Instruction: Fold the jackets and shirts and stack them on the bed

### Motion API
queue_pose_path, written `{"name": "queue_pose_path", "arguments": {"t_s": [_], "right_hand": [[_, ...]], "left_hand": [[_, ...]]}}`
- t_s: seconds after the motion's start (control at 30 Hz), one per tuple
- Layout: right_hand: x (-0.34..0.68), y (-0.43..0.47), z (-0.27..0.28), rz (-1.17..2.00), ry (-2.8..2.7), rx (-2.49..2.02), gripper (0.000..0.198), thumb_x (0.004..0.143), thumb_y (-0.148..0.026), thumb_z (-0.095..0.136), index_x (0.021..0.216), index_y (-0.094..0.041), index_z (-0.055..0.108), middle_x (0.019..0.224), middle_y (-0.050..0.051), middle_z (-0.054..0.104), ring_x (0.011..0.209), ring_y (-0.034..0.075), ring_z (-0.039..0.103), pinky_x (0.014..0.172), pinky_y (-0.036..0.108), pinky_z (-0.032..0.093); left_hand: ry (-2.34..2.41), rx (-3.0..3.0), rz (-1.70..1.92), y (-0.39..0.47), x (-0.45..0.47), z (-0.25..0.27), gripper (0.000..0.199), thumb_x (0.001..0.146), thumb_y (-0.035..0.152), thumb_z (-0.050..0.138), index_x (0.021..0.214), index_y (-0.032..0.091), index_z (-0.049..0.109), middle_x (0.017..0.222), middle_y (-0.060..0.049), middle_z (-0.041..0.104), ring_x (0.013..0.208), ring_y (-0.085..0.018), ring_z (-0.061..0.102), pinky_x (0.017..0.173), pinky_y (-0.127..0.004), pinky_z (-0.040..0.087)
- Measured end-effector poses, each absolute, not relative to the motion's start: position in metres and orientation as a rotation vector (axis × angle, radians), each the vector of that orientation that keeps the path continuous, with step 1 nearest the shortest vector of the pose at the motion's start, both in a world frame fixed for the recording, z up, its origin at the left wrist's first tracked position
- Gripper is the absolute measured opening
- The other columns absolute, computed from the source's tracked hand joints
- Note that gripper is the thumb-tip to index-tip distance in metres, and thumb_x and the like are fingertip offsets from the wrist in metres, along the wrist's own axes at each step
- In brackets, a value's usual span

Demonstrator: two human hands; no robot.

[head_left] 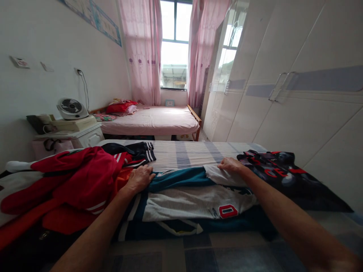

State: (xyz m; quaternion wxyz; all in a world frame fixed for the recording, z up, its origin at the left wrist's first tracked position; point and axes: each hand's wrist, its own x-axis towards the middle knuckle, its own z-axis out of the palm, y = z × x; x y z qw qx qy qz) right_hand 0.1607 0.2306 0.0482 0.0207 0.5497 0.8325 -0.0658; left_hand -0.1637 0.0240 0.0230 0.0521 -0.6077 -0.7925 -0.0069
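A grey and teal sweatshirt (181, 202) with a red patch lies in front of me on the checked bed sheet, one strip of it folded across its far side. My left hand (141, 178) is closed on the left end of the teal strip, beside the heap of clothes. At the far right end, my right hand (231, 165) grips the light grey part with curled fingers. The fingertips of both hands are partly hidden by the cloth and the hands themselves.
Red, orange and dark clothes (82, 177) are heaped on the left. A black printed garment (283, 173) lies flat on the right. Beyond the checked sheet (181, 153) stand a pink-covered bed (159, 121), a nightstand with a fan (72, 108), and a white wardrobe (283, 124).
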Motion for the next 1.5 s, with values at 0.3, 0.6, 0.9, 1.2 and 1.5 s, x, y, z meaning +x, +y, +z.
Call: {"name": "queue_pose_path", "arguments": {"t_s": [0.3, 0.6, 0.9, 1.2, 1.5], "right_hand": [[0.167, 0.203, 0.054, 0.147, 2.545, 1.574, 0.024, 0.075, -0.021, 0.050, 0.085, -0.018, 0.073, 0.095, 0.013, 0.071, 0.087, 0.024, 0.065, 0.066, 0.028, 0.043], [0.211, 0.145, 0.074, 0.514, 2.931, 1.554, 0.027, 0.085, -0.024, 0.040, 0.088, -0.019, 0.067, 0.102, 0.009, 0.068, 0.096, 0.023, 0.061, 0.081, 0.030, 0.041], [0.195, 0.169, 0.054, -0.002, 2.561, 1.676, 0.041, 0.090, -0.032, 0.033, 0.097, -0.012, 0.068, 0.101, 0.015, 0.068, 0.093, 0.023, 0.063, 0.072, 0.028, 0.043], [0.178, 0.173, 0.057, 0.031, 2.514, 1.542, 0.014, 0.071, -0.020, 0.058, 0.071, -0.018, 0.071, 0.084, 0.010, 0.072, 0.080, 0.022, 0.066, 0.059, 0.025, 0.039], [0.215, 0.159, 0.098, 0.664, 2.824, 1.934, 0.027, 0.086, -0.027, 0.041, 0.091, -0.017, 0.066, 0.098, 0.011, 0.067, 0.089, 0.023, 0.062, 0.073, 0.030, 0.042]], "left_hand": [[-2.273, -1.704, -0.157, 0.015, -0.136, 0.028, 0.033, 0.089, 0.019, 0.035, 0.095, 0.016, 0.067, 0.107, -0.015, 0.064, 0.106, -0.030, 0.055, 0.102, -0.053, 0.026], [-2.375, -1.995, -0.260, 0.010, -0.121, -0.014, 0.054, 0.088, 0.053, 0.037, 0.136, 0.030, 0.044, 0.143, -0.008, 0.045, 0.136, -0.032, 0.031, 0.105, -0.061, 0.018], [-2.414, -1.972, -0.243, 0.012, -0.121, -0.012, 0.054, 0.087, 0.052, 0.039, 0.136, 0.030, 0.045, 0.143, -0.007, 0.044, 0.137, -0.031, 0.029, 0.107, -0.062, 0.014], [-2.394, -1.967, -0.248, 0.012, -0.122, -0.015, 0.054, 0.087, 0.053, 0.038, 0.136, 0.031, 0.044, 0.143, -0.007, 0.045, 0.137, -0.031, 0.029, 0.106, -0.061, 0.016], [-2.414, -1.947, -0.280, 0.012, -0.122, -0.017, 0.058, 0.087, 0.054, 0.038, 0.139, 0.030, 0.039, 0.144, -0.008, 0.043, 0.138, -0.030, 0.028, 0.108, -0.060, 0.014]]}}
